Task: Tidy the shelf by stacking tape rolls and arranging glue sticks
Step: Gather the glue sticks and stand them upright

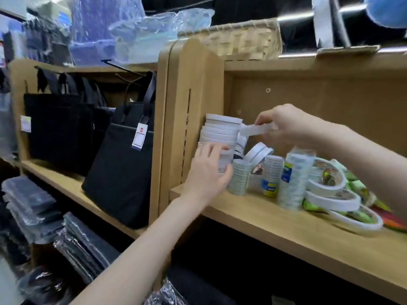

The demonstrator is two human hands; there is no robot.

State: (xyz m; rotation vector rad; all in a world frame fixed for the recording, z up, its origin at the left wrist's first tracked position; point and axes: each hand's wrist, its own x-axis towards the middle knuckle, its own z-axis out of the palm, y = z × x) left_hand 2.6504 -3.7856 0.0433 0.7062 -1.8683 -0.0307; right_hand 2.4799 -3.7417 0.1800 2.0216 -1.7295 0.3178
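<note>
A tall stack of white tape rolls [220, 133] stands at the left end of the light wooden shelf [286, 234]. The left hand [209, 170] wraps around the bottom of the stack. The right hand [284, 124] pinches one white tape roll [253, 129] beside the top.

Shelf [286, 230] light tan wood grain. Tape stack [220, 133] at centre plain white. Flat rolls [332, 199] at right white-rimmed, green and multicolour print inside. Clear-wrapped small rolls [293, 177] with blue-and-yellow labels. Bags [119, 170] at left black, white tag [139, 137] with red mark. Basket [233, 38] at top pale woven straw. Upper left plastic [99, 29] blue.
</note>
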